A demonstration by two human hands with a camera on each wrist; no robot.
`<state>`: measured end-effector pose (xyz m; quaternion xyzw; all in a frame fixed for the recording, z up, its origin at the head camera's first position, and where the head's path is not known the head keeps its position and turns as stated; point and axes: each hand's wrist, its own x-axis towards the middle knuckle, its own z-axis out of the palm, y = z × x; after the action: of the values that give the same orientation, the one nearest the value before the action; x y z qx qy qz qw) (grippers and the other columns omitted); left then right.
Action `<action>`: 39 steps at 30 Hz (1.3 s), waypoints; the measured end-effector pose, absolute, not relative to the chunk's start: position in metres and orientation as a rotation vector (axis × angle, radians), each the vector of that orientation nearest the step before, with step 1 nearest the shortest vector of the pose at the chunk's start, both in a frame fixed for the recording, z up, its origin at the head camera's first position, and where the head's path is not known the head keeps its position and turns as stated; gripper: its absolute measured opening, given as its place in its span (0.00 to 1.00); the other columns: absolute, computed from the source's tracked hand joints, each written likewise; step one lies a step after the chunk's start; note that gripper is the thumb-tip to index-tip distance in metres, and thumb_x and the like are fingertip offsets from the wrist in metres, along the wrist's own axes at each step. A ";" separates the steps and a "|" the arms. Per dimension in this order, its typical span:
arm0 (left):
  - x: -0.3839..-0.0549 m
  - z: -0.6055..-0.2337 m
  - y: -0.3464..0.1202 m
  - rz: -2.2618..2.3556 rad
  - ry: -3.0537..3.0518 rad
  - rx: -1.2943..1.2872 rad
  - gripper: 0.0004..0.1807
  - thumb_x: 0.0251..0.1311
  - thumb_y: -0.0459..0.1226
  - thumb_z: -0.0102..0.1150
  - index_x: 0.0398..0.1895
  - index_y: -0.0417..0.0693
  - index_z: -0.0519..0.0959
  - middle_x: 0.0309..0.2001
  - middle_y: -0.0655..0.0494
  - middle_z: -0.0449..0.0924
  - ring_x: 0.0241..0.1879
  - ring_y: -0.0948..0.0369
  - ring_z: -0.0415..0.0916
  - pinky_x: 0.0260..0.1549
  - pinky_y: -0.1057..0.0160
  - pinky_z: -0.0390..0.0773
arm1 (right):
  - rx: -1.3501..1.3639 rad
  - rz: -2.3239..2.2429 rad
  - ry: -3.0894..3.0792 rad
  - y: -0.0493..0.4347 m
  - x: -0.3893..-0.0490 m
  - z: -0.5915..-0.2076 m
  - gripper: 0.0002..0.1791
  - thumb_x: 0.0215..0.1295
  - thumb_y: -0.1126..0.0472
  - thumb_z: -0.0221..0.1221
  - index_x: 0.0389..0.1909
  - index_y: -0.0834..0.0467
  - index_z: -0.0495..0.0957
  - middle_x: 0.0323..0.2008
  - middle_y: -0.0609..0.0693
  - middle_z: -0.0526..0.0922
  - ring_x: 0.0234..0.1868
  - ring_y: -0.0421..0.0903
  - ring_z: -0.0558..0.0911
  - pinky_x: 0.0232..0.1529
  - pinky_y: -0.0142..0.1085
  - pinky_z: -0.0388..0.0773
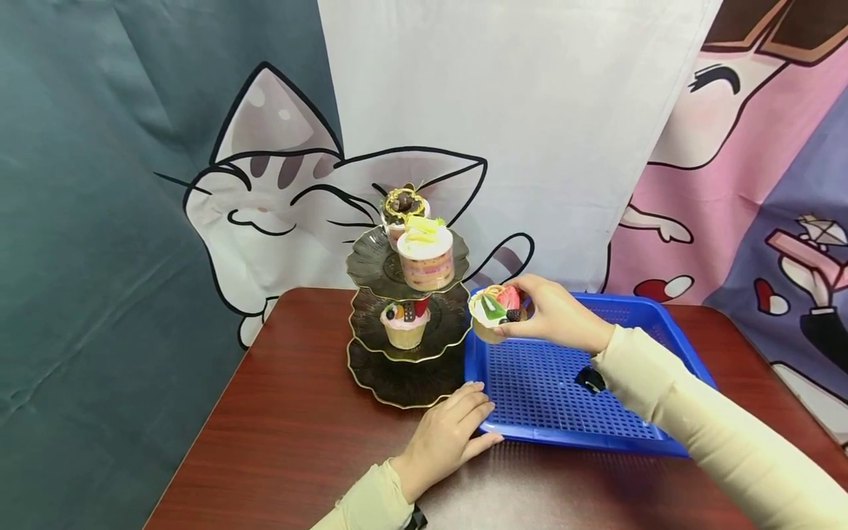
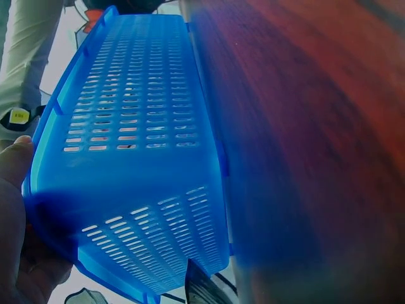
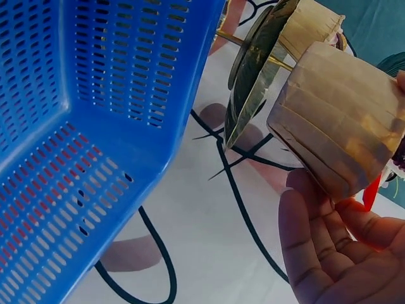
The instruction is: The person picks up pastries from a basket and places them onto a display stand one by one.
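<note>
My right hand (image 1: 556,313) pinches a fruit-topped cupcake (image 1: 486,329) between thumb and fingers, above the left end of a blue plastic basket (image 1: 589,440). The cupcake carries a strawberry piece, a green slice and a dark berry; its pale wrapper shows in the right wrist view. Just left stands a three-tier stand (image 1: 374,379) with dark, gold-edged scalloped plates. A pink-topped cupcake (image 1: 405,336) sits on its middle tier. On the top tier are a layered dessert cup (image 1: 427,266) and a chocolate-topped dessert (image 1: 402,205). My left hand (image 1: 444,442) rests on the basket's near left corner, fingers over the rim.
The basket and the stand are side by side on a reddish-brown wooden table (image 1: 285,442). Behind them hangs a curtain (image 1: 530,96) printed with a cartoon cat. A dark wrist device (image 1: 589,379) shows below my right wrist.
</note>
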<state>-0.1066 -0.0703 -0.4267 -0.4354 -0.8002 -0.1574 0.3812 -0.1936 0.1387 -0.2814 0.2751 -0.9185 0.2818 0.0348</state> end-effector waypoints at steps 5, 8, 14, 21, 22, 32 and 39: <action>-0.106 -0.427 -0.070 -0.402 -2.040 -1.106 0.20 0.53 0.51 0.68 0.40 0.45 0.83 0.41 0.56 0.83 0.54 0.60 0.78 0.60 0.65 0.75 | 0.829 0.866 -2.838 0.134 -0.197 -0.281 0.33 0.47 0.51 0.73 0.52 0.62 0.74 0.40 0.53 0.81 0.36 0.45 0.77 0.34 0.31 0.77; -0.106 -0.428 -0.070 -0.405 -2.041 -1.107 0.20 0.53 0.51 0.68 0.40 0.45 0.83 0.41 0.56 0.83 0.54 0.60 0.78 0.61 0.65 0.75 | 0.820 0.865 -2.845 0.131 -0.200 -0.281 0.34 0.47 0.50 0.73 0.52 0.62 0.74 0.41 0.53 0.81 0.37 0.45 0.77 0.34 0.32 0.77; -0.106 -0.428 -0.071 -0.395 -2.038 -1.106 0.20 0.53 0.51 0.68 0.41 0.46 0.83 0.41 0.56 0.83 0.55 0.60 0.78 0.61 0.65 0.74 | 0.824 0.870 -2.813 0.122 -0.207 -0.282 0.33 0.46 0.50 0.73 0.51 0.61 0.75 0.40 0.52 0.80 0.38 0.45 0.77 0.37 0.34 0.77; -0.106 -0.428 -0.070 -0.395 -2.033 -1.104 0.21 0.52 0.51 0.68 0.40 0.46 0.83 0.41 0.56 0.83 0.54 0.60 0.78 0.62 0.65 0.74 | 0.829 0.879 -2.777 0.111 -0.217 -0.286 0.32 0.45 0.49 0.73 0.49 0.60 0.75 0.41 0.52 0.81 0.38 0.45 0.78 0.38 0.35 0.77; -0.106 -0.428 -0.070 -0.394 -2.033 -1.104 0.21 0.52 0.51 0.68 0.40 0.46 0.83 0.41 0.56 0.83 0.54 0.60 0.78 0.62 0.66 0.74 | 0.830 0.879 -2.773 0.110 -0.219 -0.287 0.32 0.45 0.49 0.73 0.49 0.61 0.75 0.41 0.53 0.81 0.38 0.45 0.78 0.39 0.35 0.78; -0.105 -0.428 -0.071 -0.393 -2.030 -1.111 0.20 0.52 0.51 0.68 0.40 0.45 0.83 0.41 0.56 0.83 0.54 0.60 0.78 0.62 0.65 0.74 | 0.829 0.878 -2.777 0.095 -0.228 -0.296 0.33 0.46 0.48 0.73 0.50 0.62 0.76 0.42 0.54 0.81 0.41 0.46 0.78 0.43 0.39 0.79; -0.105 -0.428 -0.070 -0.399 -2.010 -1.114 0.21 0.51 0.51 0.69 0.40 0.45 0.83 0.40 0.55 0.83 0.54 0.60 0.78 0.62 0.66 0.73 | 0.821 0.835 -2.770 0.086 -0.234 -0.301 0.30 0.45 0.47 0.72 0.45 0.61 0.77 0.38 0.53 0.80 0.41 0.47 0.76 0.43 0.39 0.76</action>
<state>-0.1051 -0.0700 -0.4281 -0.4391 -0.7923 -0.1572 0.3935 -0.2343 0.0857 -0.3009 0.2723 -0.9190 0.2770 0.0674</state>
